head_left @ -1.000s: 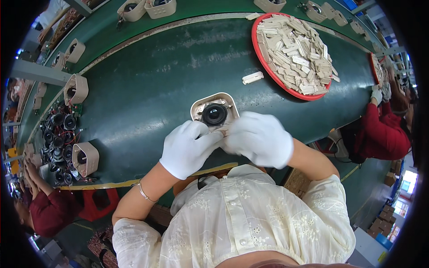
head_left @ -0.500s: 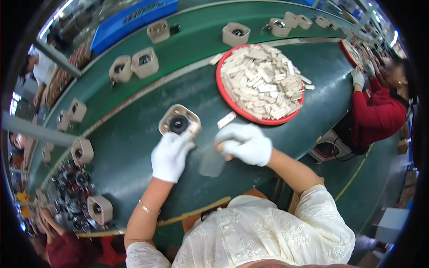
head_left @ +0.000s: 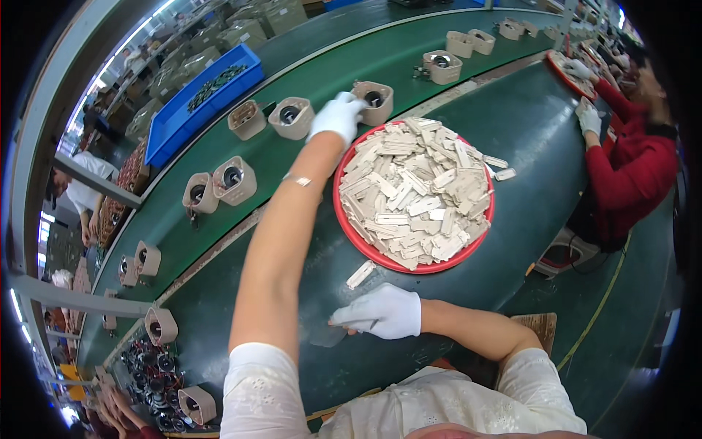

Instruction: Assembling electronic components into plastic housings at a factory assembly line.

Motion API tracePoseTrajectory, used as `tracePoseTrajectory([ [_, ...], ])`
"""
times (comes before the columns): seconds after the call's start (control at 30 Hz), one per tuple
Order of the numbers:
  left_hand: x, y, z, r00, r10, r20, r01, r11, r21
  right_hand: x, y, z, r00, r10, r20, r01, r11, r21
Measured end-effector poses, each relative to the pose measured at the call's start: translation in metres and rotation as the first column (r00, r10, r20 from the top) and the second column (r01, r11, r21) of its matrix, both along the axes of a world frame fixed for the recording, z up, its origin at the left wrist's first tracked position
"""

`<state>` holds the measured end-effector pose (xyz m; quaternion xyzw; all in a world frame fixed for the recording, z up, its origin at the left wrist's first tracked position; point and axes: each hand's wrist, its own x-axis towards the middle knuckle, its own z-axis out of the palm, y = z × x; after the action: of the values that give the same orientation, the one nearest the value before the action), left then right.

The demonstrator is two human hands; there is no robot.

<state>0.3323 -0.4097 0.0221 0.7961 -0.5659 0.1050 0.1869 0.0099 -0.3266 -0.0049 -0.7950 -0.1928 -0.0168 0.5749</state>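
Observation:
My left hand (head_left: pixel 338 118), in a white glove, reaches out across the table to the green belt. Its fingers close on the left side of a beige speaker housing (head_left: pixel 377 110), an open box with a round black speaker inside. Just left of the hand stands another such speaker housing (head_left: pixel 290 126). Near me, my gloved right hand (head_left: pixel 380 313) is low over the table with its fingers pinched together. A thin, see-through piece (head_left: pixel 327 336), faint against the green, shows at its fingertips. Beyond this hand lies a single pale strip-shaped part (head_left: pixel 360 274).
A red round tray (head_left: pixel 417 269) heaped with pale strips stands between my arms. More housings (head_left: pixel 235 181) line the curved belt (head_left: pixel 322 84). Loose black speakers (head_left: pixel 150 369) pile up at lower left. A blue bin (head_left: pixel 164 132) sits beyond the belt. A co-worker in red (head_left: pixel 629 172) works at right.
My left hand has left the table and stretched forward to the belt. The housing it held is gone from the table; another now stands on the belt. My right hand stays near me.

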Motion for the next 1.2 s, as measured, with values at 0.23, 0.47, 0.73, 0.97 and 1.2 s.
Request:
tracePoseTrajectory([
  [0.23, -0.002, -0.042, -0.01, 0.988, 0.049, -0.148, -0.045, 0.999, 0.029, 0.001, 0.0, -0.01, 0.987, -0.052, 0.154, 0.065, 0.994, -0.083],
  [0.47, -0.021, 0.033, 0.01, 0.981, 0.193, -0.024, -0.194, 0.966, -0.173, -0.005, 0.01, -0.007, 0.993, -0.059, 0.099, 0.067, 0.994, -0.081],
  [0.73, -0.187, 0.285, 0.03, 0.919, 0.392, 0.048, -0.392, 0.92, -0.016, -0.013, 0.004, 0.002, 0.966, -0.245, 0.088, 0.245, 0.97, 0.012],
  [0.97, -0.319, 0.362, 0.039, 0.94, 0.203, -0.274, -0.245, 0.961, -0.128, -0.014, 0.038, 0.031, 0.824, -0.337, -0.456, 0.498, 0.814, 0.299],
  [1.2, -0.28, 0.416, 0.013, 0.999, -0.042, 0.03, 0.037, 0.986, 0.165, -0.008, 0.083, 0.029, 0.908, -0.321, -0.267, 0.378, 0.904, 0.2],
])
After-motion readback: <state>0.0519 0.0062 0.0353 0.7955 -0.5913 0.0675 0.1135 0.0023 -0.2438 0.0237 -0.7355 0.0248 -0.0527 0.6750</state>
